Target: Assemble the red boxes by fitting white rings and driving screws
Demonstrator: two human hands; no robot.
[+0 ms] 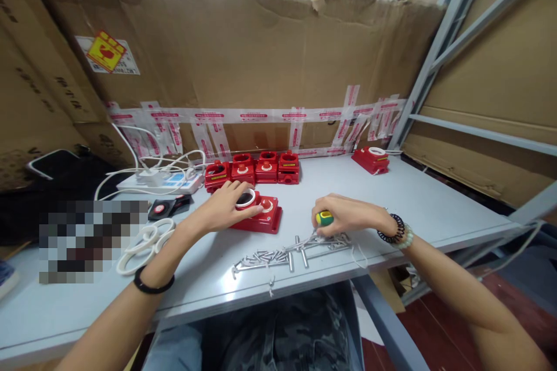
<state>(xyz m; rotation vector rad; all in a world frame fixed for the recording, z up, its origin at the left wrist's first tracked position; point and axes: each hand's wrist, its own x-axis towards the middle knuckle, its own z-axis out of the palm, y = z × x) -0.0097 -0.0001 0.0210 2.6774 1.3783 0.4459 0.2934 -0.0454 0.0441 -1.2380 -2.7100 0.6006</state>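
My left hand rests on a red plastic box on the grey table, its fingers curled round a white ring on the box's top. My right hand is closed round a screwdriver with a green and yellow handle, its tip pointing down into a scatter of metal screws near the table's front edge. Both hands sit about a hand's width apart.
Several red boxes stand in a row behind, another red box at the back right. White rings lie left, near a power strip with white cables. Taped cardboard walls enclose the table; a metal shelf frame stands right.
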